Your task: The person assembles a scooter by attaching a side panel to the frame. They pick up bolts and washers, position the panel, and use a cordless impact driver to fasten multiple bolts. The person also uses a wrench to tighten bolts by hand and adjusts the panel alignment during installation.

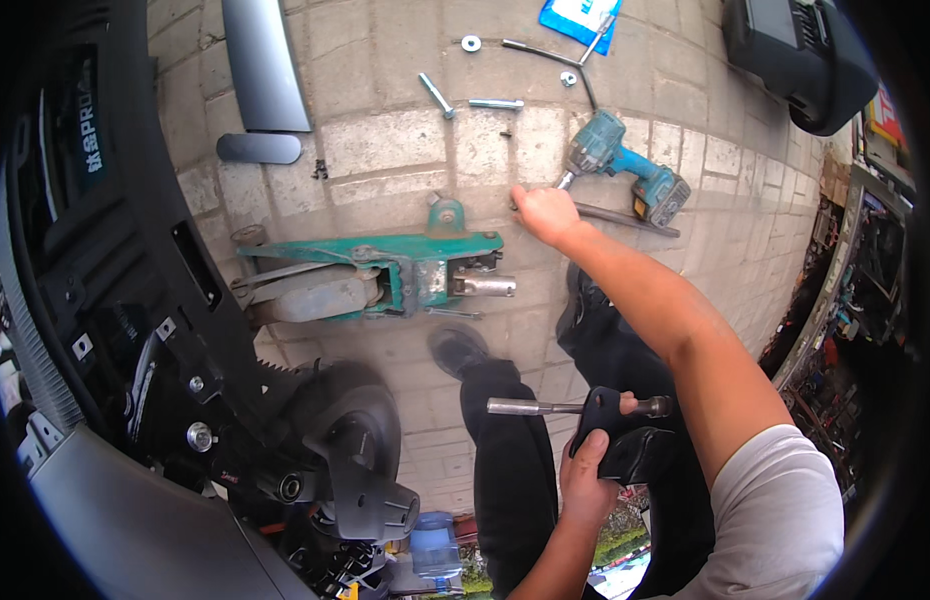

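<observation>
My right hand [547,214] reaches out to the paving, its fingers closed around the end of a long dark metal bar [625,218]. A teal cordless impact wrench [610,155] lies just beyond, its socket end close to my fingers. Near my lap, my left hand [588,482] grips a black bracket-like part [600,425], thumb on its face. A steel rod [535,407] with thicker ends crosses that part. Whether the rod passes through it, I cannot tell. Left of my right hand sits a green floor jack [385,250].
A partly dismantled dark vehicle [135,300] fills the left side, its wheel [360,420] low down. Bolts [497,104], a washer [471,43], a nut [568,78] and a Y-shaped wrench [583,66] lie ahead. A black case [800,60] stands far right; grey panels [268,70] lie far left.
</observation>
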The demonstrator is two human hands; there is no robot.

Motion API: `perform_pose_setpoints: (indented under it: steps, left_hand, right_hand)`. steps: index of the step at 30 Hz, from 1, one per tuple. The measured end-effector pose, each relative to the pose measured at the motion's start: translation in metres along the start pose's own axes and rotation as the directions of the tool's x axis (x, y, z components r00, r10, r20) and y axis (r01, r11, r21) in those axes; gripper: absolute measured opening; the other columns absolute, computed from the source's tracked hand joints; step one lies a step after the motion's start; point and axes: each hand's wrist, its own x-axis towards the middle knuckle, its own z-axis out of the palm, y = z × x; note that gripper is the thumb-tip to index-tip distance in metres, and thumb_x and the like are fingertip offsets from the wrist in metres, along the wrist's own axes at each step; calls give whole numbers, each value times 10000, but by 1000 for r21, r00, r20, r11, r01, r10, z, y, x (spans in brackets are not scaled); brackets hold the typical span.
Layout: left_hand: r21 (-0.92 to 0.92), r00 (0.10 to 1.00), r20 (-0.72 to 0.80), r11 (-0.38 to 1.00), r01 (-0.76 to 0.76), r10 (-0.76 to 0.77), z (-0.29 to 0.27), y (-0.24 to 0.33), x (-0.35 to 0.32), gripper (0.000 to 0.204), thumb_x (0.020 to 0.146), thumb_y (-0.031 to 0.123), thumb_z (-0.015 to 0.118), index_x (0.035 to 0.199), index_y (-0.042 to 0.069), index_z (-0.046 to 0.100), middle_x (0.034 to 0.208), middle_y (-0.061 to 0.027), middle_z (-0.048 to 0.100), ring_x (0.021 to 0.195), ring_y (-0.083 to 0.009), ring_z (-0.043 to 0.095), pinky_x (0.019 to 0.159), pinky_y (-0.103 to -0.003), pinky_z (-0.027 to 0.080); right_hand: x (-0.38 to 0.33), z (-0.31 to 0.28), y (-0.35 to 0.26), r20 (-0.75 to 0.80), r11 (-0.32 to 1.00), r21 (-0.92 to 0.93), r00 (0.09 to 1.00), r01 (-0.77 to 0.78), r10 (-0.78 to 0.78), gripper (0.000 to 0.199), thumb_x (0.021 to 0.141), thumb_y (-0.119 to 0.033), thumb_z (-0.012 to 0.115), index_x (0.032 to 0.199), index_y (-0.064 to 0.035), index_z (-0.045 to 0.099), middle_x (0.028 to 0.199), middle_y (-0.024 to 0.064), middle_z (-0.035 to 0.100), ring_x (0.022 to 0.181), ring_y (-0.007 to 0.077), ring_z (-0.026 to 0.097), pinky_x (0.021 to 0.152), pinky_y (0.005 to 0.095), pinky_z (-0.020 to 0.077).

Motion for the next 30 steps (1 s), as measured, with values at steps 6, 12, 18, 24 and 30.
perform_pose_setpoints:
  steps: [6, 12, 18, 24, 30]
  left_hand:
    - [38, 999, 47, 999, 4, -6, -15, -3, 0, 534, 958, 309, 498, 1330, -73, 466, 1324, -159, 536, 1228, -258, 523, 1035, -373, 423]
    - [6, 999, 41, 999, -32, 32, -14, -9, -4, 523, 948, 311, 476, 1302, -74, 474, 1306, -183, 546, 1224, -277, 522, 1044, -390, 416]
    - [72, 995, 25, 993, -95, 93, -9, -13, 1, 489, 939, 342, 485, 1214, -59, 539, 1216, -157, 590, 1228, -290, 510, 1050, -411, 406]
    - [57, 996, 42, 995, -85, 83, -5, -18, 1, 471, 942, 325, 483, 1198, -64, 553, 1193, -158, 592, 1236, -289, 504, 1047, -414, 401]
    - [112, 994, 43, 989, -101, 97, -6, -16, -2, 462, 945, 297, 478, 1212, -74, 545, 1209, -171, 598, 1211, -289, 524, 1042, -415, 407]
  right_hand:
    - [16, 11, -11, 29, 999, -20, 999, -45, 45, 139, 826, -131, 585, 917, -26, 596, 838, 192, 694, 786, 353, 692, 680, 470, 553]
    - [8, -16, -4, 268, 850, 514, 963, -112, -35, 236, 783, -237, 698, 835, -18, 629, 770, 156, 676, 738, 299, 652, 702, 403, 521]
    - [-98, -82, 21, 397, -378, 766, 846, -519, -357, 93, 878, -139, 608, 862, -98, 526, 669, 2, 487, 513, 79, 416, 479, 253, 335]
    - [-81, -110, 19, 467, -241, 813, 840, -531, -275, 234, 978, -198, 556, 1070, 16, 573, 614, -31, 421, 494, 79, 361, 472, 242, 320]
    - [-28, -122, -8, 107, 36, 994, 967, -101, -232, 242, 986, -229, 556, 1040, -4, 628, 617, -33, 453, 557, 79, 434, 512, 230, 362]
